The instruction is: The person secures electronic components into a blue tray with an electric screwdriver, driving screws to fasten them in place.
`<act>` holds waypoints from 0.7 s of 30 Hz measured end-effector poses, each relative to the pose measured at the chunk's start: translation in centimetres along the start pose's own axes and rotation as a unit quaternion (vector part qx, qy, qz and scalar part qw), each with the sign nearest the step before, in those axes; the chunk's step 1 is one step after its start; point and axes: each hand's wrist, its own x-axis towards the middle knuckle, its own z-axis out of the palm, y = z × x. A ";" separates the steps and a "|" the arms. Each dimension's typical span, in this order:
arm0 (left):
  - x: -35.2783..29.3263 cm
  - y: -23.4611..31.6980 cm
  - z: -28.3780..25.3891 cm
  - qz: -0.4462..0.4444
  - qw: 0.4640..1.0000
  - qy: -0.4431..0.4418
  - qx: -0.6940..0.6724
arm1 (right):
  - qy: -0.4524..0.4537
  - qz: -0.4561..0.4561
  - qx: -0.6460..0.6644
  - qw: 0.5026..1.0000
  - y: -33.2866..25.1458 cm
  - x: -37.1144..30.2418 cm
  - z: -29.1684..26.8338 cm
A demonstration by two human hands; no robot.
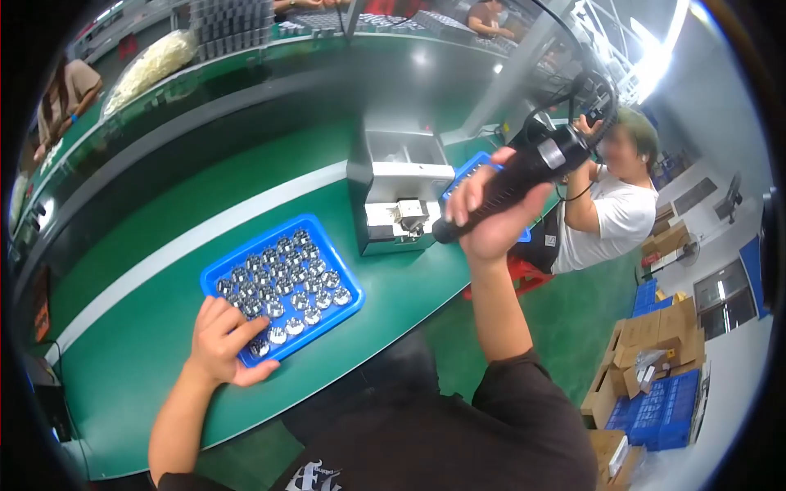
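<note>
My right hand (495, 229) is wrapped round a black electric screwdriver (524, 173), raised above the bench's front edge. The tool's tip slants down to the left, and a cable runs from its top end. My left hand (219, 340) lies at the near left edge of a blue tray (342, 307), its fingers bent over the rim and its thumb held apart. The index fingertip is beside small round silver parts (276, 308), which stand in rows in the tray. No part shows in that hand.
A grey machine with a small metal fixture (412, 214) stands on the green bench (123, 360), right of the tray. Behind it lies another blue tray (471, 170). A co-worker in a white shirt (618, 221) sits at right, near cartons and blue crates (663, 409).
</note>
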 end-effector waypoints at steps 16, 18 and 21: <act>-1.5 0.2 0.1 -0.027 0.999 -0.002 -0.016 | -0.063 0.113 -0.083 0.988 2.6 -1.0 3.0; -1.6 0.4 0.0 -0.039 0.999 -0.009 -0.021 | -0.074 0.099 -0.064 0.990 2.2 -1.0 3.4; -1.0 0.2 0.0 -0.044 0.999 -0.022 -0.020 | -0.046 0.077 -0.073 0.993 0.7 0.2 3.2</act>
